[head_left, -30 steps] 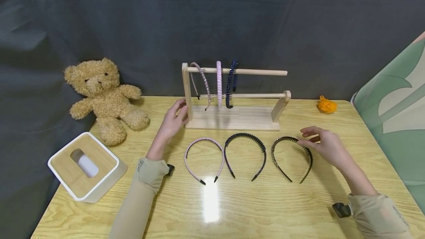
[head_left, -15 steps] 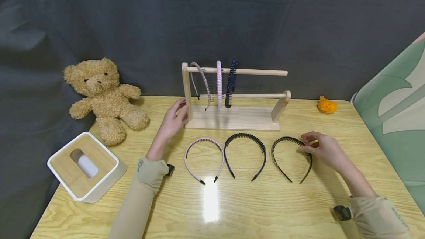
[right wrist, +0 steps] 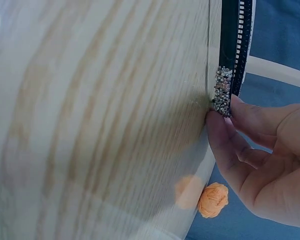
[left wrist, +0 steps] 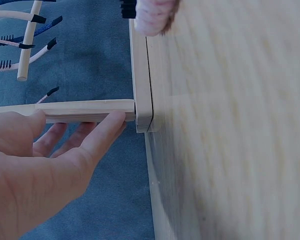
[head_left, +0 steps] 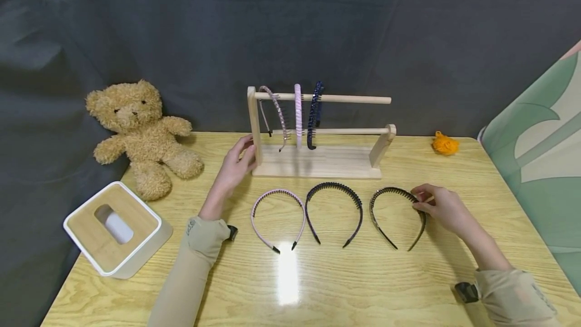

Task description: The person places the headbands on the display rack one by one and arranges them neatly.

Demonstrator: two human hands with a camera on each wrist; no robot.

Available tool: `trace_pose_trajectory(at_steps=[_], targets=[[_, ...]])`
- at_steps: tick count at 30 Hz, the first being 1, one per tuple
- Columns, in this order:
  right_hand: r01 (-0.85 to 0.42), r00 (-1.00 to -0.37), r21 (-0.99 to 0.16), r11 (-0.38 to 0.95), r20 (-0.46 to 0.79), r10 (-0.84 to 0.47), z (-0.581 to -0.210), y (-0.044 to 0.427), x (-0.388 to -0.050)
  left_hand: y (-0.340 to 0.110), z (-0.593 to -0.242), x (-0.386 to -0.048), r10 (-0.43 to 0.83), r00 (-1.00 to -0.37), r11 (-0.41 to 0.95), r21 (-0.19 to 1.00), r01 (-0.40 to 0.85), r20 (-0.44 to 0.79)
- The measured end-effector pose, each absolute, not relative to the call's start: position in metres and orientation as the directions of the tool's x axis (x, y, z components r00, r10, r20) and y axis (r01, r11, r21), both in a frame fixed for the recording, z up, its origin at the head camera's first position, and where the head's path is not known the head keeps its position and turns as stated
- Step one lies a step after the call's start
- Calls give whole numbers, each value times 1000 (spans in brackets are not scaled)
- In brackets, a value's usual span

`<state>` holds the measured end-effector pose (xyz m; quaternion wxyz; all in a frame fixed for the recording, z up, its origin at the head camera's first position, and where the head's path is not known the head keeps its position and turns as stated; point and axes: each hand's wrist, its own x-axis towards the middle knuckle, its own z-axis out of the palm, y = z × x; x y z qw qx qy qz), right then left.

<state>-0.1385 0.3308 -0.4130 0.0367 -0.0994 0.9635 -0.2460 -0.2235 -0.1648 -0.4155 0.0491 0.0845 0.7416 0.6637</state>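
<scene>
At the left upright (head_left: 254, 125) of the wooden rack (head_left: 317, 168), my left hand (head_left: 235, 166) has thumb and fingers on either side; the left wrist view shows this hand (left wrist: 65, 160) gripping the post (left wrist: 90, 107). My right hand (head_left: 446, 208) pinches the upper right of a dark, sparkly headband (head_left: 373, 211) lying on the table. In the right wrist view, thumb and fingertips of the hand (right wrist: 270, 160) meet at its beaded end (right wrist: 223, 92). Left of it lie a black headband (head_left: 334, 184) and a pink one (head_left: 278, 191).
Three headbands hang on the upper bar (head_left: 358, 99): a glittery pink one (head_left: 279, 112), a light pink one (head_left: 298, 115) and a dark blue one (head_left: 313, 115). A teddy bear (head_left: 150, 138) and a white box (head_left: 145, 254) are at left, an orange ball (head_left: 446, 144) at back right.
My right hand has lowered slightly onto the right headband, and its fingers have closed on the band. My left hand has stayed at the rack.
</scene>
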Motion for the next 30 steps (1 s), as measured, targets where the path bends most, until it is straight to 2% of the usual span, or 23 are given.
trace_pose_trajectory(at_steps=[16,21,30], targets=[[-171,-977,-444,879,-40,-210,-410,332,-138,-165,-416,-223,194,-980,100,993,62,42],[-154,-979,-465,872,-45,-197,-404,333,-137,-166,-417,-224,196,-980,100,993,62,41],[-175,-981,-465,868,4,-196,-391,330,-127,-165,-417,-224,191,-981,100,993,59,39]])
